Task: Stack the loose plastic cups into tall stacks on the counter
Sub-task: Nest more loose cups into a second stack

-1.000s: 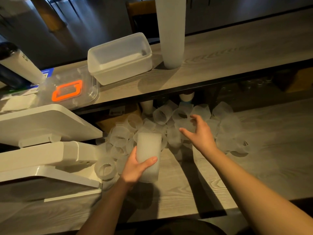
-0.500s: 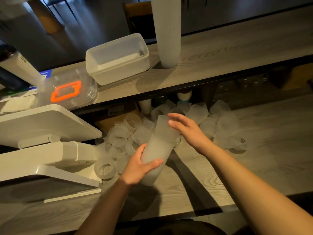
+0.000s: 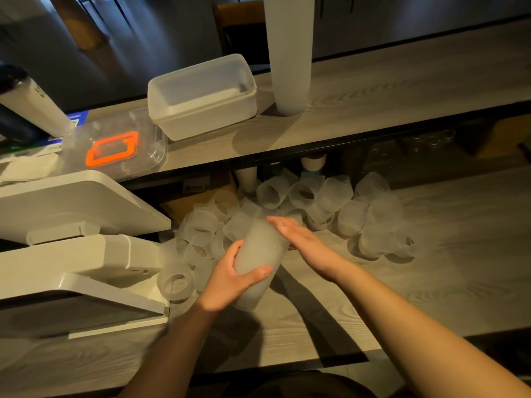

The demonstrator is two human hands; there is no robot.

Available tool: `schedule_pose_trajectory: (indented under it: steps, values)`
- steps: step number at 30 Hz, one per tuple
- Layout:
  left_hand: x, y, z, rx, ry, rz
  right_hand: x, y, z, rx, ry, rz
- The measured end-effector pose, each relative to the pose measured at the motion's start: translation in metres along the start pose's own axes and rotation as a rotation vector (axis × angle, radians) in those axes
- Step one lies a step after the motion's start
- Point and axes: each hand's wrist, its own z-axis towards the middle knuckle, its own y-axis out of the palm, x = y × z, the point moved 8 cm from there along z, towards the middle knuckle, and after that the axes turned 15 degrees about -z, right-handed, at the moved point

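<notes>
My left hand (image 3: 230, 280) grips a short stack of frosted ribbed plastic cups (image 3: 260, 254), tilted with its top leaning away to the right. The flat open palm of my right hand (image 3: 304, 242) presses against the top end of that stack. Behind both hands, several loose frosted cups (image 3: 330, 196) lie scattered on the lower wooden counter (image 3: 431, 282), some on their sides, some upright. A tall stack of cups (image 3: 288, 53) stands upright on the raised shelf (image 3: 402, 90), its top out of frame.
A white plastic tub (image 3: 201, 96) and a clear lidded box with an orange handle (image 3: 115, 147) sit on the shelf. A white point-of-sale terminal (image 3: 71, 239) fills the left side. Paper cups (image 3: 313, 162) stand under the shelf.
My right hand picked a cup from the pile, set it onto the stack held in my left hand, and now presses it down flat. The stack has tilted.
</notes>
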Motion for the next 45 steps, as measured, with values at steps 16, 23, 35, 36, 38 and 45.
schedule_pose_trajectory:
  steps: [16, 23, 35, 36, 38, 45]
  values:
    - [-0.025, -0.027, -0.004, 0.145, -0.134, -0.085, 0.074, -0.033, 0.056, 0.216, 0.107, -0.896]
    - [-0.025, -0.035, -0.003, 0.170, -0.154, -0.070, 0.082, -0.027, 0.059, 0.240, 0.104, -0.906]
    - [-0.020, -0.023, -0.003, 0.138, -0.120, -0.111, 0.071, -0.055, 0.012, 0.522, 0.183, -0.038]
    - [-0.021, -0.022, -0.002, 0.129, -0.117, -0.106, 0.067, -0.057, 0.011, 0.522, 0.180, 0.037]
    - [-0.022, -0.019, -0.001, 0.112, -0.111, -0.079, 0.061, -0.060, 0.010, 0.512, 0.176, 0.180]
    - [-0.021, -0.014, -0.002, 0.054, -0.070, -0.027, 0.018, -0.059, 0.010, 0.355, 0.040, 0.295]
